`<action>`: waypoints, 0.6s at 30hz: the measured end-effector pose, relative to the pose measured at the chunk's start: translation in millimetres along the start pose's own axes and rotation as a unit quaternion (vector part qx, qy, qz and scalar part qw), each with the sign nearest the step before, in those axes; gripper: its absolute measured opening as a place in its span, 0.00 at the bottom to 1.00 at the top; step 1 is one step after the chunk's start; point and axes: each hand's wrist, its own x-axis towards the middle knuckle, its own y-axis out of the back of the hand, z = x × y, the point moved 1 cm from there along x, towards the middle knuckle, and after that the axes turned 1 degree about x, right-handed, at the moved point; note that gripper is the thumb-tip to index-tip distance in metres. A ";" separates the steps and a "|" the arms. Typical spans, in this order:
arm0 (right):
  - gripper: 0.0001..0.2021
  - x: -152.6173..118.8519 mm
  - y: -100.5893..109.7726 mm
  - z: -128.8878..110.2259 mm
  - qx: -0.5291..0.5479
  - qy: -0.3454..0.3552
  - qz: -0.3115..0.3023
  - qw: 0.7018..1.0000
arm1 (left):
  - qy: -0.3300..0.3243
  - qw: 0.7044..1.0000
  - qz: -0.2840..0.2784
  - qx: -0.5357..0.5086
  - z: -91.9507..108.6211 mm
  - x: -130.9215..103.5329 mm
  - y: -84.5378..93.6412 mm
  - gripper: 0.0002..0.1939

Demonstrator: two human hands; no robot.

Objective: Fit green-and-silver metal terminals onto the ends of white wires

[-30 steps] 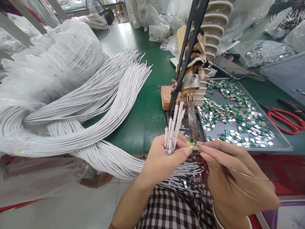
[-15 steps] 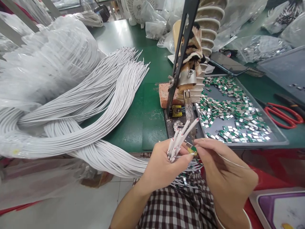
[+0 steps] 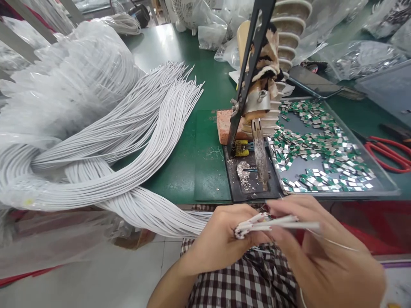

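Note:
Just in front of the bench edge, my left hand [image 3: 221,237] is closed round a bundle of white cables [image 3: 247,229], their cut ends pointing right. My right hand [image 3: 324,252] is at the bundle's right side, fingers bent together and partly blurred. A thin solder wire [image 3: 337,244] runs through it and over its back. Whether its fingertips also pinch a cable is hidden. Beyond the hands, a soldering iron [image 3: 260,158] hangs tip-down from a black bracket [image 3: 247,77], above a dark plate [image 3: 236,188] with solder scraps [image 3: 244,173].
A clear tray [image 3: 388,188] of small green-and-silver circuit boards [image 3: 321,149] stands at the right, beside red-handled scissors [image 3: 388,154]. A brick [image 3: 224,126] sits behind the plate. Long white cable bundles [image 3: 154,145] cover the left side. A ribbed hose [image 3: 290,38] rises at the back.
The cables in my left hand have tipped from upright to lying rightward. Both hands have dropped toward me, the right also moving right. The small green board between my fingers is no longer visible.

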 end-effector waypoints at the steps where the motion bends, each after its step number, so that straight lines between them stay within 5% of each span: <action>1: 0.08 -0.1 0.3 -1.1 0.017 0.002 -0.002 1.000 | -0.014 1.000 0.003 -0.008 -0.4 -1.0 -1.5 0.17; 5: 0.06 -2.6 3.3 -0.1 0.050 0.012 -0.024 0.998 | -0.042 0.996 0.073 -0.038 0.4 -4.7 -5.3 0.17; 10: 0.15 -5.1 -0.8 3.4 0.085 -0.012 -0.003 0.996 | -0.039 0.994 0.095 -0.037 2.6 -4.9 -6.9 0.19; 14: 0.12 -5.2 -6.0 6.7 0.085 -0.011 0.037 0.996 | -0.045 0.989 0.137 -0.040 0.7 -2.1 -6.7 0.18; 18: 0.11 -3.4 -3.0 10.4 0.096 -0.018 -0.011 0.995 | -0.041 0.987 0.154 -0.032 0.2 -1.1 -6.4 0.19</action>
